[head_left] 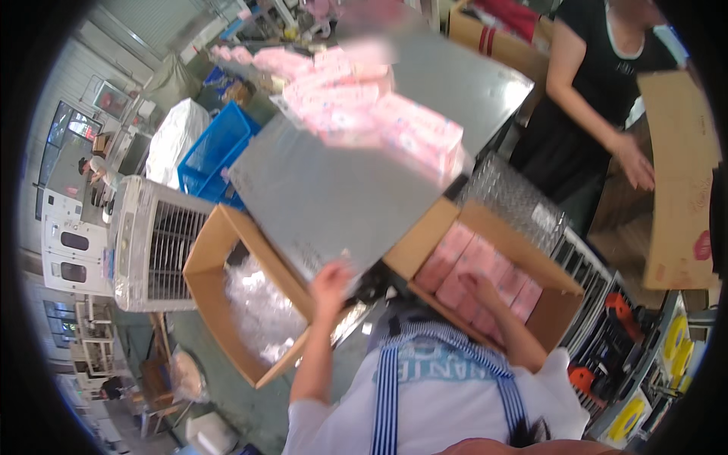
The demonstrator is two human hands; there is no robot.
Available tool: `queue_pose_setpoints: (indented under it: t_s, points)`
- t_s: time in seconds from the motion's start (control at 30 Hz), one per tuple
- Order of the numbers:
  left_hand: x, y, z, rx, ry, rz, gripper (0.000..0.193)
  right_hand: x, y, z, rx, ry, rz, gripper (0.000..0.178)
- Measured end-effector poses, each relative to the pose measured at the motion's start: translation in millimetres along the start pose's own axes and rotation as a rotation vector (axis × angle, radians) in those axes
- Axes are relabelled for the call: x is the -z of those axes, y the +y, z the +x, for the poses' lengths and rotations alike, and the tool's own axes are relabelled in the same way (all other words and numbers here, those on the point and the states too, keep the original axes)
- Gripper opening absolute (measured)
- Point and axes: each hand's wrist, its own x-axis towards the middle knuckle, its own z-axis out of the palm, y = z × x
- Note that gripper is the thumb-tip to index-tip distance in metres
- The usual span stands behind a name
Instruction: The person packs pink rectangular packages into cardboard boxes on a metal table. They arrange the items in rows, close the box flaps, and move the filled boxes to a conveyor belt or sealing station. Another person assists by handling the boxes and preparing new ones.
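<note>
The open carton [531,246] sits by the bench [326,197], likely for easy reach — right hand [475,287] over its pink boxes [487,262] at four o'clock, left [331,280] at seven — though blur hides how open either grip is, or holding what.

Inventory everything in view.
Metal table: 1, grey, centre
Wrapped packs: several, pink, on table
Crate: 1, blue, left of table
Louvred unit: 1, whitish, left
Left carton: 1, brown, left foreground
Plastic film: uncountable, clear, left carton
Right carton: 1, brown, right foreground
Packages: several, pink, right carton
Bubble wrap: 1, clear, beyond right carton
Co-worker: 1, black clothing, upper right
Cardboard: 1, brown, right edge
Left hand: 1, bare, near table
Right hand: 1, bare, at packages
</note>
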Motion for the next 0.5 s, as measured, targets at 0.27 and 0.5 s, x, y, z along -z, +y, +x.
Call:
queue_pose_setpoints:
  t_s: [0.27, 0.5]
  points:
    - [-128, 40, 13, -0.436, -0.730, 0.370, 0.026, -55, -71, 13, -0.062, 0.378, 0.770, 0.027]
    - [-183, 9, 6, 0.374, -0.593, -0.512, 0.040, -33, -13, -41, -0.223, 0.611, 0.401, 0.023]
